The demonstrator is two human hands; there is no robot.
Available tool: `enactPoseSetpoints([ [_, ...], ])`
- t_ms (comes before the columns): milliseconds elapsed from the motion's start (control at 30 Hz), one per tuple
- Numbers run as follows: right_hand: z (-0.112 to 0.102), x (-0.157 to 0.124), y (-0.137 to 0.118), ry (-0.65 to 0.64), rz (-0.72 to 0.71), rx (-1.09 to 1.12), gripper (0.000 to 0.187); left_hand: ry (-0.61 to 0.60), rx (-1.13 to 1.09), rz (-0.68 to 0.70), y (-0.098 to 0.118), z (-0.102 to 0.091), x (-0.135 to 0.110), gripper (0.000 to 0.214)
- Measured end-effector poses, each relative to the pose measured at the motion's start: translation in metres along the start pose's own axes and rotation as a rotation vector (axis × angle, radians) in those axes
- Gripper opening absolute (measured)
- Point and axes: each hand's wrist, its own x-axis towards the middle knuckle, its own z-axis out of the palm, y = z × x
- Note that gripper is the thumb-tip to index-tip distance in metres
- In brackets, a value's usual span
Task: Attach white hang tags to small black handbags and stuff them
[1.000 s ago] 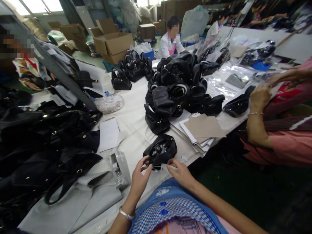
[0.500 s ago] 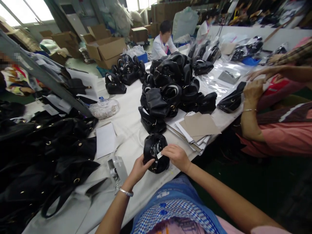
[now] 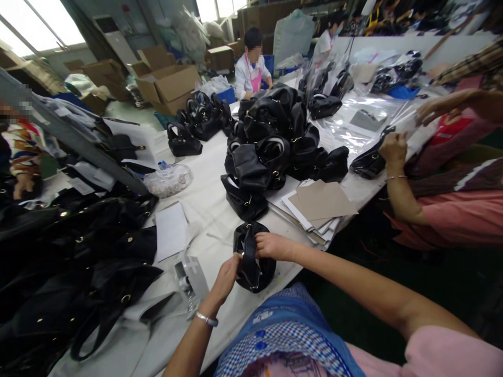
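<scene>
A small black handbag [image 3: 265, 272] stands on the white-covered table in front of me, its handle lying across its top. My left hand [image 3: 227, 276], with a silver bangle at its wrist, pinches the bag's left edge between thumb and fingers. From the right, my right hand [image 3: 275, 246] has its fingers curled over the bag's rim beside the handle. Its fingertips are partly hidden inside. Just behind the bag is a heap of black handbags [image 3: 255, 162] with gold-coloured rings.
Left of my hands lie a tape-dispenser-like device [image 3: 188, 285] and white sheets [image 3: 171, 230]. Stacked cardboard sheets [image 3: 320, 201] are at the right. More black bags [image 3: 98, 246] cover the left side. A co-worker's hands [image 3: 396, 149] handle a bag at right; another person [image 3: 251, 73] sits behind.
The white tag at my right fingers is out of sight. The bag's handle now lies across its top. My right hand has shifted slightly left, and my left hand grips higher on the edge.
</scene>
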Motion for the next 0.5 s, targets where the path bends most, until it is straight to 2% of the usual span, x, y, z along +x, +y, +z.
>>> enactPoseSetpoints([
  [67, 0.004, -0.001, -0.003, 0.003, -0.013, 0.06, 0.022, 0.077, 0.02, -0.042, -0.002, 0.002, 0.006, 0.055],
  [167, 0.007, -0.007, -0.01, 0.059, 0.043, 0.168, 0.021, 0.061, 0.284, 0.107, -0.005, 0.004, 0.017, 0.032],
  [233, 0.006, -0.013, -0.015, 0.085, 0.109, 0.218, 0.02, -0.002, 0.519, 0.231, -0.005, 0.005, 0.023, 0.024],
  [333, 0.003, -0.02, -0.019, 0.038, 0.145, 0.165, 0.021, -0.132, 0.804, 0.379, 0.0, 0.007, 0.029, 0.028],
  [433, 0.002, -0.027, -0.016, -0.039, 0.115, 0.053, 0.022, -0.243, 0.951, 0.507, 0.004, 0.01, 0.036, 0.027],
  [500, 0.003, -0.032, -0.013, -0.066, 0.122, 0.037, 0.023, -0.271, 1.023, 0.543, 0.004, 0.014, 0.042, 0.026],
])
